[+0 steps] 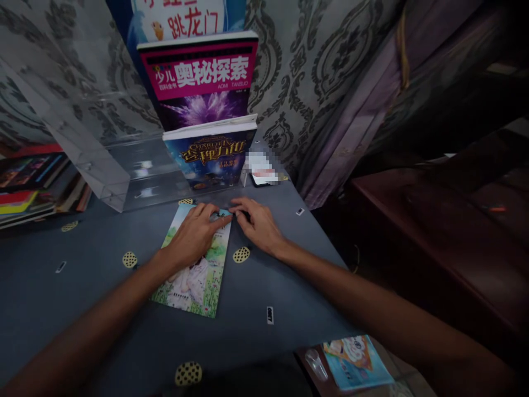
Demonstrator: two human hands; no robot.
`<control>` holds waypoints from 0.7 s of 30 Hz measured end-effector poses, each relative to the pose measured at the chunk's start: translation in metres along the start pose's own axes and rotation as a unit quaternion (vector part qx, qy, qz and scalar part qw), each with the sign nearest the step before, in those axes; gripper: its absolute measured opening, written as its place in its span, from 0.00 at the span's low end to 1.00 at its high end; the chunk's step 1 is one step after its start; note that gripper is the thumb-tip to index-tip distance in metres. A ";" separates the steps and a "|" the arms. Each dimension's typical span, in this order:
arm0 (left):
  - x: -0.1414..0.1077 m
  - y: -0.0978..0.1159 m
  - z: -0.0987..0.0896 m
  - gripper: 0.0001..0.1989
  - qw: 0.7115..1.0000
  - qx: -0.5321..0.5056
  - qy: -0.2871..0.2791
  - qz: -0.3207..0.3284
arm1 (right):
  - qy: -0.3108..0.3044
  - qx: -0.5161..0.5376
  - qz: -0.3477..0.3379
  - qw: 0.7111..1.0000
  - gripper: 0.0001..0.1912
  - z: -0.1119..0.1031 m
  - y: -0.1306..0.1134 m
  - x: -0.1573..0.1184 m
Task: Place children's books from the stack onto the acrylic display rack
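A thin green book with a painted meadow cover (206, 286) lies flat on the grey tabletop. My left hand (198, 231) rests over its upper part, fingers spread and thumb stretched to the right, hiding some of the cover. Close to the book's top right corner is my right hand (258, 223), its fingers apart and reaching left; whether they touch the corner I cannot tell. Just beyond both hands, a dark blue book with upside-down gold lettering (215, 157) stands in the front tier of a clear acrylic rack (111, 187).
Behind it stand a pink-and-purple book (202, 82) and a taller blue book (124, 22). Stacked books (37, 187) lie at left. A phone (264, 171) sits right of the rack. Below the table's near right edge are a light blue book (351, 364) and a clear plastic object (316, 364).
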State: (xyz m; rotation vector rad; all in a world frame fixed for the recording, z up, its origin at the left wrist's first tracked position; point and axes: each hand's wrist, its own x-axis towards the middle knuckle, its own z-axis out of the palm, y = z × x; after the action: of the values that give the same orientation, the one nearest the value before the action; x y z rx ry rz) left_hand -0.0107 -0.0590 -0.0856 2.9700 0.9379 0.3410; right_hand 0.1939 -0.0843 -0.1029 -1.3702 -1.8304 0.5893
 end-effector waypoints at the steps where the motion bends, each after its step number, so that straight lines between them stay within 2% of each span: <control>1: -0.002 0.000 -0.001 0.27 1.000 -0.006 0.002 0.021 | 0.001 0.003 0.001 1.000 0.15 0.000 0.000 0.000; 5: -0.012 0.006 -0.005 0.25 0.996 -0.032 0.003 0.084 | 0.004 -0.003 -0.002 1.000 0.14 -0.001 -0.001 0.000; 11: -0.036 0.014 -0.012 0.26 0.993 -0.061 -0.020 0.100 | 0.002 -0.004 0.002 1.000 0.13 -0.001 -0.002 0.001; 16: -0.069 0.019 -0.024 0.29 0.986 -0.108 -0.076 0.101 | 0.004 -0.003 0.000 1.000 0.13 0.001 -0.001 0.001; 21: -0.094 0.026 -0.039 0.30 0.966 -0.173 -0.155 0.114 | 0.002 0.000 0.005 1.000 0.13 0.001 -0.001 0.001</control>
State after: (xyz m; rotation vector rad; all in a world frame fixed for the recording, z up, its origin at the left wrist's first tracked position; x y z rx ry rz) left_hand -0.0792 -0.1357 -0.0647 2.6961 0.4521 0.0289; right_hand 0.1921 -0.0841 -0.1026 -1.3799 -1.8205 0.5910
